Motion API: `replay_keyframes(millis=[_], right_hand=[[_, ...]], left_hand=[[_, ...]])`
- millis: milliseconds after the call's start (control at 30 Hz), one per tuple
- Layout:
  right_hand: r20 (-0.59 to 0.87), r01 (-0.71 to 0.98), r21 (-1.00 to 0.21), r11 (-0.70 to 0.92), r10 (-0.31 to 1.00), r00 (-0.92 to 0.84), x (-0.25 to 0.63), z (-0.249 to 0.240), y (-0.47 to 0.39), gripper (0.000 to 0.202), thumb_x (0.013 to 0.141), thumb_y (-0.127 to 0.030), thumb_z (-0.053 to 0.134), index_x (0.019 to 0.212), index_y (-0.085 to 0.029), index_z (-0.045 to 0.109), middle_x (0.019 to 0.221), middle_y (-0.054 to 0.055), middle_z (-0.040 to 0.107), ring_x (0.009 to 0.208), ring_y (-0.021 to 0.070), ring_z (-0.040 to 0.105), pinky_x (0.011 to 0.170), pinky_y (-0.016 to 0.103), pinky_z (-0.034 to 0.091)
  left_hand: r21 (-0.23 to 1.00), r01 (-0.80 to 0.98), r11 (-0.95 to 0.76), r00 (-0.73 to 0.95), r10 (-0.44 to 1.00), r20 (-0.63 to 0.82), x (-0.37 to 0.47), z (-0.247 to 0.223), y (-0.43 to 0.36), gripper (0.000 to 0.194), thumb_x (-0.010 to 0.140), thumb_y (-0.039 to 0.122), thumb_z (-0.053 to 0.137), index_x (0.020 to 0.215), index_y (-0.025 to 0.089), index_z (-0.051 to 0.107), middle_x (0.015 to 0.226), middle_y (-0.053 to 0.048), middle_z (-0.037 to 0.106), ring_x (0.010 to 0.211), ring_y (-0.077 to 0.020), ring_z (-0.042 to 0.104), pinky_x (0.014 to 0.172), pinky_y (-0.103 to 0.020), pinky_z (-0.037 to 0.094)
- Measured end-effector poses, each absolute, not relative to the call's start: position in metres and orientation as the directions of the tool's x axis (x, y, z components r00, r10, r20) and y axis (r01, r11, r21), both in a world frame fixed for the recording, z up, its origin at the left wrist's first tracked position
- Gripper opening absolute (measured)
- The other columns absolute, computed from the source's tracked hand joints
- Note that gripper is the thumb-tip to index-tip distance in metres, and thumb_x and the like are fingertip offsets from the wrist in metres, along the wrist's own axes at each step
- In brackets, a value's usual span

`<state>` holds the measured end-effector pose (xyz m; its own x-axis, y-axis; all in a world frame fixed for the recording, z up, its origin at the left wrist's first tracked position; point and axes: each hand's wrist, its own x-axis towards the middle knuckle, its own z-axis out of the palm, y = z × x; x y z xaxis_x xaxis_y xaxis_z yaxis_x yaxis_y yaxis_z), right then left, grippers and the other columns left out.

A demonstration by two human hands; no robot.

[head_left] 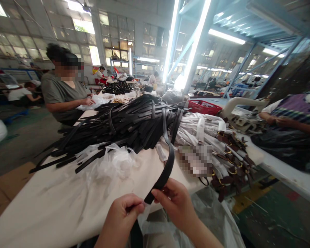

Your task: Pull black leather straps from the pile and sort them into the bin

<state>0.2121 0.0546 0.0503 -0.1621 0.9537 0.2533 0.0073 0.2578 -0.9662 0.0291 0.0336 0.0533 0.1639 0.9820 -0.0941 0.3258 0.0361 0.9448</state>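
Note:
My right hand [179,205] is closed around the near end of a black strap [167,168], thumb on top. The strap curves up and back to a large heap of black straps [129,120] on the table. Left of the strap's end, my left hand [125,212] is closed in a pinch. Thin clear plastic [145,213] hangs at its fingertips, close to the strap's tip; how it is gripped is partly hidden. A crumpled clear plastic bag [116,160] lies on the table in front of the heap.
Right of the heap lie white-wrapped straps [196,125] with brown ends and gold-coloured rings, beside a red basket [204,106]. A sewing machine [244,115] and a seated person are at the right. Another person [64,93] stands across the pale table [54,203], handling plastic.

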Motion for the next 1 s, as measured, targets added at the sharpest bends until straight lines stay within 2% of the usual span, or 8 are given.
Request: replay_keyframes(millis=[267,433,500,633,700,833,900,1000], right_hand=[[0.182,-0.017,-0.982,0.188,0.917,-0.354,0.215,0.060,0.061,0.021,0.083,-0.032,0.071,0.078,-0.013,0.065,0.066,0.000,0.058,0.057,0.0106,0.055,0.052,0.019,0.041],[0.208,-0.060,-0.978,0.202,0.973,-0.105,0.196,0.041,0.051,0.023,0.083,-0.035,0.070,0.077,-0.014,0.066,0.071,0.003,0.060,0.067,0.0144,0.057,0.058,0.023,0.047],[0.231,-0.080,-0.970,0.229,0.972,-0.028,0.187,0.032,0.044,0.023,0.083,-0.037,0.071,0.076,-0.015,0.068,0.080,0.006,0.062,0.072,0.0167,0.059,0.059,0.025,0.050],[0.181,-0.201,-0.965,0.171,0.983,-0.031,0.184,0.025,0.045,0.032,0.083,-0.046,0.070,0.080,-0.014,0.071,0.081,0.005,0.060,0.063,0.0142,0.057,0.051,0.023,0.050],[0.104,-0.284,-0.954,0.091,0.994,-0.030,0.190,0.028,0.054,0.038,0.084,-0.050,0.069,0.090,-0.013,0.073,0.069,0.002,0.058,0.057,0.0105,0.052,0.051,0.020,0.045],[-0.051,-0.470,-0.877,-0.097,0.993,-0.110,0.197,0.037,0.073,0.049,0.083,-0.058,0.067,0.094,-0.010,0.073,0.042,-0.010,0.031,0.038,0.0038,0.021,0.039,0.018,0.017],[0.010,-0.375,-0.926,-0.034,0.993,-0.114,0.194,0.040,0.071,0.049,0.082,-0.058,0.068,0.089,-0.010,0.074,0.042,-0.009,0.032,0.039,0.0039,0.022,0.039,0.019,0.015],[0.164,-0.191,-0.971,0.146,0.983,-0.086,0.185,0.036,0.055,0.052,0.081,-0.062,0.066,0.074,-0.011,0.074,0.050,0.000,0.049,0.047,0.0081,0.042,0.044,0.019,0.029]], left_hand=[[0.964,0.262,-0.043,0.235,0.972,-0.021,0.031,0.059,0.036,0.028,0.084,0.038,0.060,0.065,0.018,0.063,0.077,-0.001,0.054,0.072,-0.0181,0.050,0.067,-0.029,0.037],[0.976,0.213,0.039,0.206,0.975,-0.083,0.034,0.055,0.037,0.032,0.085,0.047,0.059,0.080,0.017,0.067,0.083,-0.006,0.066,0.084,-0.0237,0.059,0.077,-0.031,0.043],[0.981,0.181,0.074,0.184,0.977,-0.108,0.037,0.051,0.036,0.036,0.086,0.051,0.059,0.083,0.017,0.066,0.077,-0.005,0.066,0.078,-0.0222,0.059,0.073,-0.030,0.045],[0.988,0.143,0.054,0.105,0.992,-0.069,0.045,0.041,0.033,0.039,0.087,0.055,0.059,0.075,0.018,0.061,0.065,-0.001,0.062,0.065,-0.0185,0.058,0.063,-0.027,0.044],[0.986,0.151,0.065,0.083,0.994,-0.078,0.048,0.037,0.032,0.039,0.087,0.056,0.059,0.077,0.018,0.061,0.066,-0.002,0.065,0.065,-0.0184,0.060,0.063,-0.027,0.045],[0.989,0.066,0.133,0.089,0.986,-0.139,0.054,0.035,0.030,0.046,0.081,0.064,0.064,0.080,0.018,0.061,0.062,0.000,0.068,0.054,-0.0150,0.058,0.054,-0.024,0.043],[0.991,0.030,0.133,0.045,0.990,-0.135,0.056,0.037,0.030,0.051,0.074,0.069,0.068,0.076,0.018,0.061,0.058,0.001,0.066,0.048,-0.0128,0.055,0.050,-0.022,0.040],[0.995,0.016,0.103,-0.039,0.994,-0.103,0.054,0.038,0.025,0.053,0.066,0.073,0.072,0.075,0.021,0.066,0.055,0.002,0.065,0.048,-0.0157,0.057,0.050,-0.026,0.046]])
